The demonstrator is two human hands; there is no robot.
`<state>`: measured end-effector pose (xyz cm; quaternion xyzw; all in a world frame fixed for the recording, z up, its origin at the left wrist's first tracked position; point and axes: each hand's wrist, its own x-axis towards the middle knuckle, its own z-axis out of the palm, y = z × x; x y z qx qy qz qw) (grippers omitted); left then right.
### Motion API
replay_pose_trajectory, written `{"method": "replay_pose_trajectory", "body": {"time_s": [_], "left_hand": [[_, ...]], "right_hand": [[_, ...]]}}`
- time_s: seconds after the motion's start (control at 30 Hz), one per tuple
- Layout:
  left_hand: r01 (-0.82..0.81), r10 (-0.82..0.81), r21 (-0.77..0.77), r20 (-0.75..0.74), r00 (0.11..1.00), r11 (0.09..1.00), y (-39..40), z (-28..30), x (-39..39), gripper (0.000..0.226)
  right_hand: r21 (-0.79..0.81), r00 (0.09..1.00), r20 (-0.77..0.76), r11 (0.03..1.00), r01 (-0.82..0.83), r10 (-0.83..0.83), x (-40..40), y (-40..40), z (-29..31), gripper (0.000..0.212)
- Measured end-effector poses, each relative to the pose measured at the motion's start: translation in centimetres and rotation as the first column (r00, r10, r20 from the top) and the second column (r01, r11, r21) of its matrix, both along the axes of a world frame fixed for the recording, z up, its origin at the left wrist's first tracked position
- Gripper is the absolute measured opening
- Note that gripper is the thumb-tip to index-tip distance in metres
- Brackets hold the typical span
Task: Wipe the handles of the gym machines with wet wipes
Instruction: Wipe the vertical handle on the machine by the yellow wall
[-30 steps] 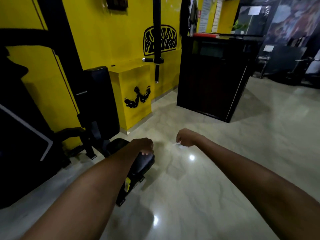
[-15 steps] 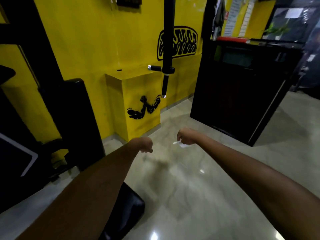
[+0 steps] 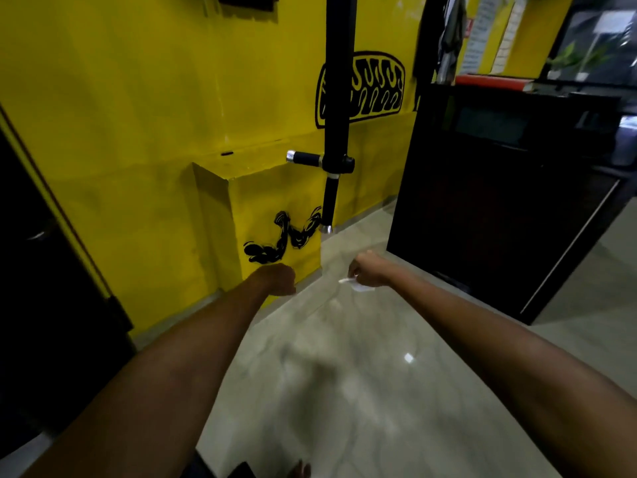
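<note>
The person's right hand [image 3: 367,270] pinches a small white wet wipe [image 3: 355,284] (partly crumpled) over the glossy floor [image 3: 344,374]. The left hand [image 3: 277,279] is curled into an empty fist. Ahead, two black machine handles [image 3: 329,198] project from a hanging bar.

two bare forearms are showing, running in from the lower corners of the frame toward the middle. no sleeve is covering either arm as far back as the frame edges; no watch, band or ring is showing at either wrist. the left hand [image 3: 277,278] is showing only its back and knuckles at centre frame. the right hand [image 3: 366,273] is showing its back and wrist just right of centre. at the bottom edge a strip of dark clothing is showing, too dim and blurred to tell its kind.
</note>
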<state>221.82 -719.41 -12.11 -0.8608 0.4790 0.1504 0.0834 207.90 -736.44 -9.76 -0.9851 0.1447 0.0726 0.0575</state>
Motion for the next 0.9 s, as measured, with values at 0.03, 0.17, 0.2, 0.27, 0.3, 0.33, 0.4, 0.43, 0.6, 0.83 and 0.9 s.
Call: {"method": "replay_pose_trajectory", "body": {"time_s": [0.03,0.17,0.2,0.27,0.3,0.33,0.4,0.43,0.6,0.83,0.9], "left_hand": [[0.005,-0.004,-0.034,0.008,1.000,0.999,-1.1,0.1,2.0,0.038],[0.029,-0.014,-0.244,0.063,0.998,0.969,-5.7,1.8,9.8,0.036],[0.049,-0.022,-0.330,0.087,0.996,0.943,-6.8,2.5,11.4,0.034],[0.115,-0.045,-0.492,0.151,0.987,0.863,-9.4,4.0,14.5,0.040],[0.138,-0.041,-0.547,0.186,0.982,0.826,-10.4,4.7,15.6,0.046],[0.161,-0.035,-0.588,0.220,0.975,0.793,-11.8,5.4,17.0,0.051],[0.193,-0.011,-0.648,0.273,0.962,0.736,-14.2,6.4,19.6,0.058],[0.195,0.000,-0.674,0.278,0.960,0.713,-15.2,6.8,20.5,0.061],[0.225,-0.024,-0.697,0.286,0.958,0.681,-19.3,7.1,22.6,0.071],[0.265,0.013,-0.778,0.331,0.944,0.569,-22.0,4.2,24.6,0.067],[0.305,0.046,-0.821,0.372,0.927,0.484,-22.7,3.2,24.9,0.063]], "right_hand": [[-0.004,1.000,0.001,1.000,0.005,-0.005,1.5,-0.9,0.0,0.031],[0.023,0.997,0.062,0.999,0.046,-0.048,7.9,-4.6,0.9,0.032],[0.037,0.994,0.085,0.998,0.060,-0.063,9.3,-5.3,1.1,0.031],[0.059,0.989,0.119,0.994,0.086,-0.093,11.7,-6.3,1.6,0.030],[0.074,0.986,0.130,0.993,0.094,-0.103,12.5,-6.6,1.8,0.030],[0.090,0.983,0.145,0.991,0.101,-0.114,13.4,-7.1,2.0,0.029],[0.121,0.972,0.185,0.985,0.122,-0.143,14.9,-8.1,2.3,0.028],[0.137,0.966,0.203,0.981,0.136,-0.162,15.4,-8.6,2.4,0.028],[0.218,0.944,0.265,0.966,0.138,-0.194,16.9,-10.1,2.1,0.025],[0.350,0.885,0.384,0.929,0.122,-0.261,18.2,-10.3,0.8,0.024],[0.393,0.844,0.442,0.911,0.122,-0.304,18.1,-9.7,0.0,0.023]]}}
